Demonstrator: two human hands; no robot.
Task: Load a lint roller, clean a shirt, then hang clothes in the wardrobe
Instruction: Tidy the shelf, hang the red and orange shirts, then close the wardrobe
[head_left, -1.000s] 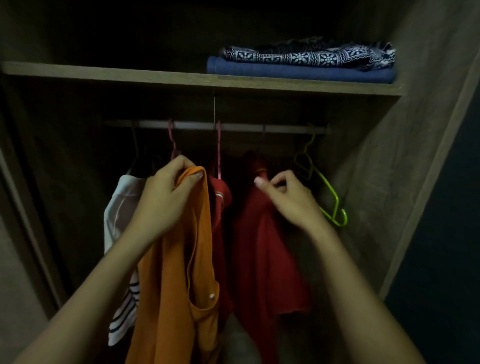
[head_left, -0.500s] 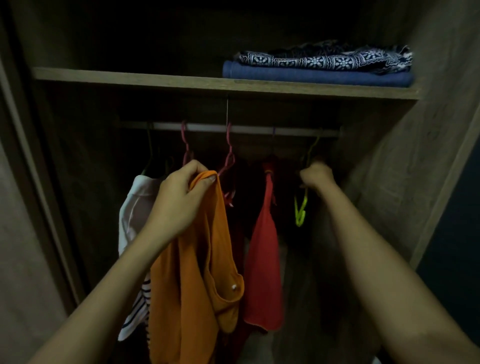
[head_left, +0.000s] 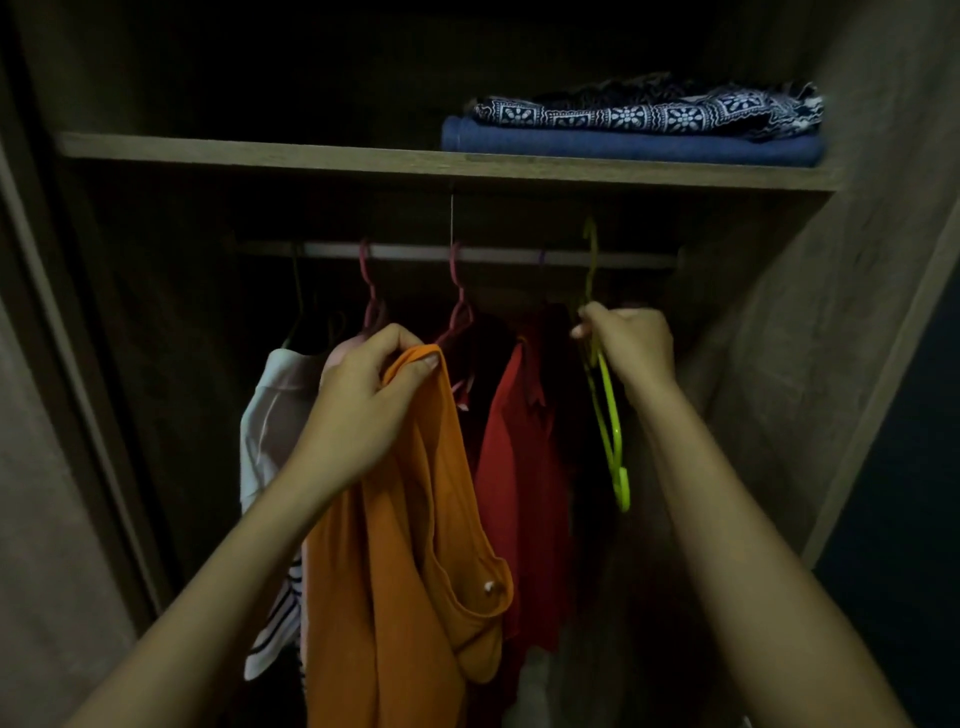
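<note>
Right hand (head_left: 626, 345) now fisted round green hanger (head_left: 608, 415), lifted since half a second ago so hook pokes above rail (head_left: 467, 254); earlier just reaching at it. Left hand (head_left: 363, 410) unchanged, fingers pinched shut on orange shirt (head_left: 405, 571), held up before wardrobe. Red shirt (head_left: 519, 467) and white striped shirt (head_left: 270, 441) hanging behind, partly blocked by orange. Folded cloths (head_left: 634, 130) on shelf (head_left: 260, 156) above.
</note>
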